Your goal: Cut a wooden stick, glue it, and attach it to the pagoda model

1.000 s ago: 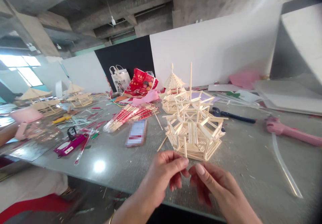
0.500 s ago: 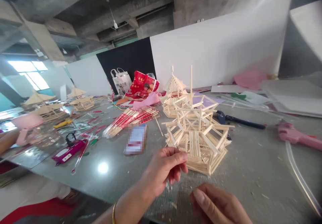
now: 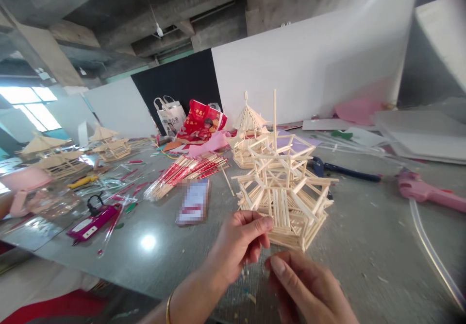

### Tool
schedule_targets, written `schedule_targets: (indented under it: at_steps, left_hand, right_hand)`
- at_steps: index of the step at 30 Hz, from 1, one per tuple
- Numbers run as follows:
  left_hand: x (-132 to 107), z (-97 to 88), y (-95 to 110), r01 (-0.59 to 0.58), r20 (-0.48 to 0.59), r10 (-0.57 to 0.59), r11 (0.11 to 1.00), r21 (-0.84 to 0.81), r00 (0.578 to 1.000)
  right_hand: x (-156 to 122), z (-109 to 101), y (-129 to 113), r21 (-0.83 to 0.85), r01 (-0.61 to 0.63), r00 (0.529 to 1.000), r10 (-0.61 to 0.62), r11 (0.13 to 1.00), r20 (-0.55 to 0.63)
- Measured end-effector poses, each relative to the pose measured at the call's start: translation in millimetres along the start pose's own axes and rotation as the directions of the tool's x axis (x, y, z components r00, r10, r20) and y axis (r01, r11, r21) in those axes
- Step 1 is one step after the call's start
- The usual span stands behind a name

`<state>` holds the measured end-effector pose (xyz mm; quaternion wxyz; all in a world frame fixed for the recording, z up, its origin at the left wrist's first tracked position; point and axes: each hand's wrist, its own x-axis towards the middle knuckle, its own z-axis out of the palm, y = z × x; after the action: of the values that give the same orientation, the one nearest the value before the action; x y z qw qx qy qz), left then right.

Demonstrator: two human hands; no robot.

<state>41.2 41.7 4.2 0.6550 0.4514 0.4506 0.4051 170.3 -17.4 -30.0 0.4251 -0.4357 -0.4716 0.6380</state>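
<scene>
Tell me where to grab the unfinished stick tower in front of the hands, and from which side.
Take the stick tower by its wide base ring, one hand on each side, coming in low from the near edge. The base is the densest, most closely stacked part; the upper tiers are open lattice with loose ends sticking out, and a thin mast stands on top, so they would likely give way.

bare table (image 3: 364, 236) right of stick tower (image 3: 284, 193); chopstick bundle (image 3: 185, 168) crowds its left.

The stick tower (image 3: 284, 195) is a pale, open lattice of thin wooden sticks, tiered and roughly hexagonal, widest at its base. It stands upright on the grey surface (image 3: 364, 236), with one long stick rising straight up from its middle.
</scene>
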Motion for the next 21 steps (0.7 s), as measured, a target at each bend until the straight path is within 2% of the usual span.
schedule_targets:
  at_steps: [5,9,13,21]
  left_hand:
    - [-0.4,1.0,2.9,0.014,0.001,-0.014,1.0,0.004,1.0]
    - [-0.8,1.9,5.4,0.018,-0.009,-0.018,1.0,0.003,1.0]
    - [-0.6,3.5,3.5,0.003,-0.011,-0.004,0.999,-0.046,1.0]
    - [-1.2,5.6,0.2,0.026,-0.06,-0.031,0.996,-0.084,0.998]
  right_hand:
    - [10.7,4.0,1.4,0.261,0.006,1.0,-0.007,0.965,0.003]
    - [14.5,7.3,-0.4,0.406,0.001,1.0,0.006,0.914,-0.015]
    - [15.9,8.6,-4.0,0.464,-0.017,0.998,0.042,0.886,-0.044]
    - [19.7,9.4,-8.8,0.503,-0.04,0.999,0.044,0.863,0.004]
